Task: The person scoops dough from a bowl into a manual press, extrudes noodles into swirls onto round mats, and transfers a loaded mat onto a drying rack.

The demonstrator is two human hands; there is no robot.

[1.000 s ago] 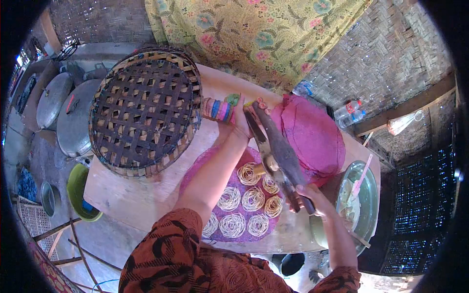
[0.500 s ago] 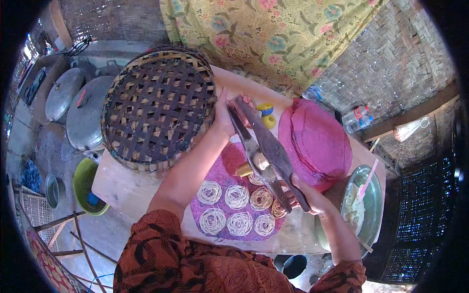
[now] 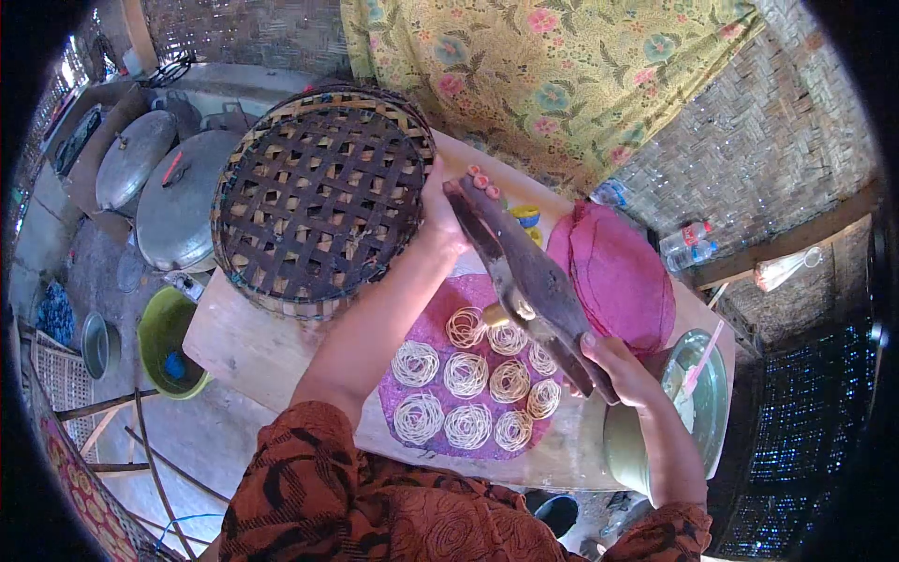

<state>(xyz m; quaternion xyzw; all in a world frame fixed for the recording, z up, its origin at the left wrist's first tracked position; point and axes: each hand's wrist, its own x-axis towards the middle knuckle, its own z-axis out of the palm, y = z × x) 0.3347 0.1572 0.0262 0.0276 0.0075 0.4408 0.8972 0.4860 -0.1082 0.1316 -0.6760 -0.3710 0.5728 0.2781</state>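
Observation:
A dark wooden hand press [image 3: 529, 281] with two long arms slants over the table. My left hand [image 3: 448, 208] is wrapped round its upper end, fingertips curling over the far edge. At the lower end my right hand [image 3: 620, 369] grips the arms, the thumb on top. A brass-coloured cylinder [image 3: 494, 315] sticks out from the middle of the press, with a little pale dough [image 3: 524, 309] beside it. Underneath, several coiled rounds of pale noodle strands [image 3: 465, 375] lie on a purple round mat [image 3: 403, 397]. The press partly covers the rounds on the right.
Woven bamboo trays [image 3: 318, 201] are stacked at the table's left. Purple mats [image 3: 623, 281] lie at the right, near a green basin [image 3: 716, 403] with pale dough and a pink-handled tool [image 3: 702, 361]. A green tub [image 3: 159, 337] and lidded pots [image 3: 187, 201] stand left of the table [image 3: 234, 347].
The press arms have come closer together in my hands. The cylinder now sits over the mat's upper part, and a noodle round shows beside it. The whole view has shifted slightly.

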